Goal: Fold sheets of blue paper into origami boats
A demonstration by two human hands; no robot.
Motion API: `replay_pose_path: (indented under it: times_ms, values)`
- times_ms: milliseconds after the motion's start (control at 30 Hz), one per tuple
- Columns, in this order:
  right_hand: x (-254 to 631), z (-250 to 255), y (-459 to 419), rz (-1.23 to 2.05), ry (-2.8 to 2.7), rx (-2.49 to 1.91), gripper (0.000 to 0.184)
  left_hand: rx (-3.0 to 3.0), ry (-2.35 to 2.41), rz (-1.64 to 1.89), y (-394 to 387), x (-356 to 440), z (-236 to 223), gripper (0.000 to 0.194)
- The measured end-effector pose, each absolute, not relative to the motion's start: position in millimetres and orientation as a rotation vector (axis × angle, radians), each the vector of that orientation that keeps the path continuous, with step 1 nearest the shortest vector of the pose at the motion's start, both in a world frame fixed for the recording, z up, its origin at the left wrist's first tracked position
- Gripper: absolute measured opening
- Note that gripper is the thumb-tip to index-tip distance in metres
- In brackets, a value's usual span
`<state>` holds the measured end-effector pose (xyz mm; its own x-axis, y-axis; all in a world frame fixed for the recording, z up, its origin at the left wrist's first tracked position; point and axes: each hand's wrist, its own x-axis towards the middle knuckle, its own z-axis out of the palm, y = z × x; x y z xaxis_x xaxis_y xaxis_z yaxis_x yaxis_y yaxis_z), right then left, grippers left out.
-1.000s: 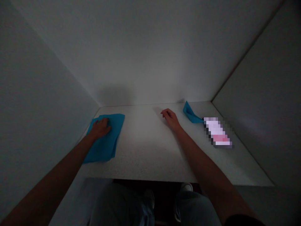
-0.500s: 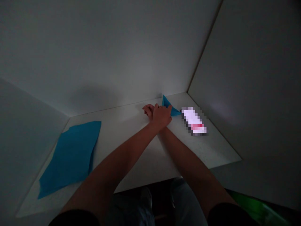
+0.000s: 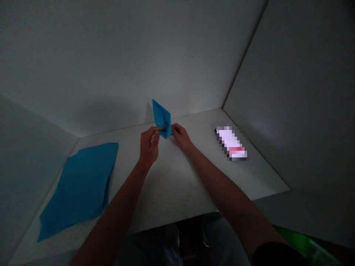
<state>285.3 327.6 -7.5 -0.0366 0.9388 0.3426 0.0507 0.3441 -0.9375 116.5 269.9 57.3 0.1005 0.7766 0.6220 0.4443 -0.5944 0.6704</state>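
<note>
A small folded blue paper shape point(image 3: 161, 117) is held up above the white table point(image 3: 172, 184), near its back edge. My left hand point(image 3: 149, 146) pinches its lower edge from the left. My right hand point(image 3: 180, 136) grips it from the right with closed fingers. Both hands meet at the bottom of the shape, whose pointed top stands upright against the back wall.
A stack of flat blue paper sheets point(image 3: 79, 186) lies at the left of the table. A lit phone point(image 3: 231, 142) lies at the back right. White walls close in the table at the back, left and right. My knees show below the front edge.
My left hand left the blue sheets and crossed to the right. Both hands took the folded blue shape from beside the phone and lifted it toward the table's middle.
</note>
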Motion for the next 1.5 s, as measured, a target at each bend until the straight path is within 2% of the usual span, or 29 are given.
replay_pose_path:
  times_ms: [67,200,400,600,733,933,1100,1167,1300,1500]
  values:
    - [287.0,-5.5,325.9,0.919,-1.384,-0.958,0.036,1.779,1.316,1.564,276.8,97.2,36.7,0.047]
    - [287.0,-2.4,325.0,0.922,-1.305,-0.942,0.043,1.436,1.408,1.554,296.0,87.3,6.7,0.025]
    - [283.5,-0.1,321.7,0.911,-1.384,-0.952,0.051,1.546,1.299,1.370,298.1,93.7,5.3,0.014]
    - [283.0,-3.7,322.2,0.875,-1.460,-1.045,0.055,1.797,1.112,1.315,292.3,96.9,5.0,0.019]
    - [286.6,-6.0,323.5,0.902,-1.489,-1.128,0.046,1.684,0.988,1.343,295.0,96.1,0.5,0.020]
    - [291.8,-3.3,325.0,1.029,-1.484,-1.062,0.041,1.504,1.056,1.474,305.8,94.7,-9.9,0.031]
    - [289.9,-1.4,324.1,1.087,-1.504,-1.025,0.046,1.585,1.094,1.555,305.6,94.3,-6.4,0.025]
    - [288.9,-1.3,323.2,1.090,-1.495,-1.030,0.050,1.583,1.092,1.620,304.6,93.9,-3.6,0.030]
    - [287.9,0.9,318.7,1.012,-1.675,-1.052,0.044,1.540,1.118,1.653,303.4,93.1,-1.9,0.043]
    - [287.1,6.9,310.9,0.870,-1.863,-0.987,0.036,1.581,1.132,1.551,303.5,91.6,-4.9,0.037]
